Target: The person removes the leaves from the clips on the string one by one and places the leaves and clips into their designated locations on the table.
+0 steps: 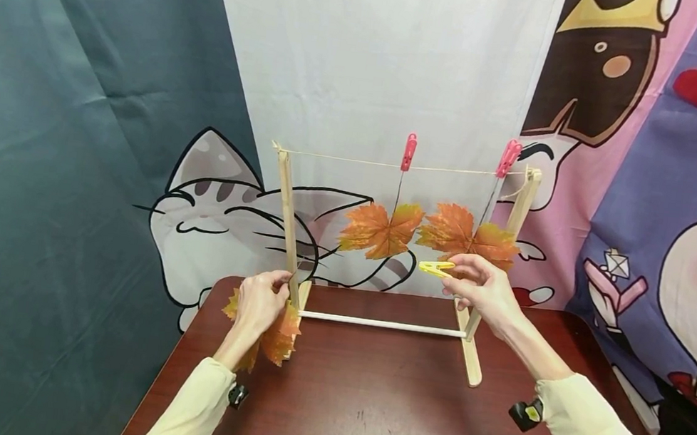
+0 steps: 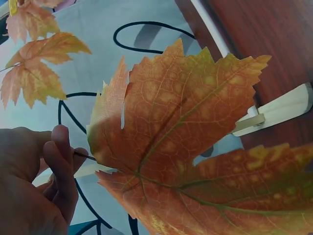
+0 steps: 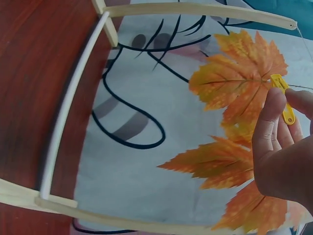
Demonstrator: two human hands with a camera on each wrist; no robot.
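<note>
My left hand (image 1: pixel 263 301) pinches the thin stem of an orange maple leaf (image 2: pixel 171 122), which hangs below the fingers beside the rack's left post. Between the thumb and fingers of my right hand (image 1: pixel 479 290) is a yellow clothespin (image 1: pixel 435 267), held in front of the rack. Two more maple leaves, one in the middle (image 1: pixel 382 230) and one to the right (image 1: pixel 465 234), hang by their stems from the string (image 1: pixel 342 159). A pink clothespin (image 1: pixel 409 153) grips the middle stem, and another pink clothespin (image 1: pixel 509 158) grips the right one.
A wooden rack with a left post (image 1: pixel 287 218), a right post (image 1: pixel 523 205) and a white crossbar (image 1: pixel 381 324) stands toward the back of the dark red table (image 1: pixel 366 399). Cartoon-printed cloth (image 1: pixel 393 50) hangs behind it.
</note>
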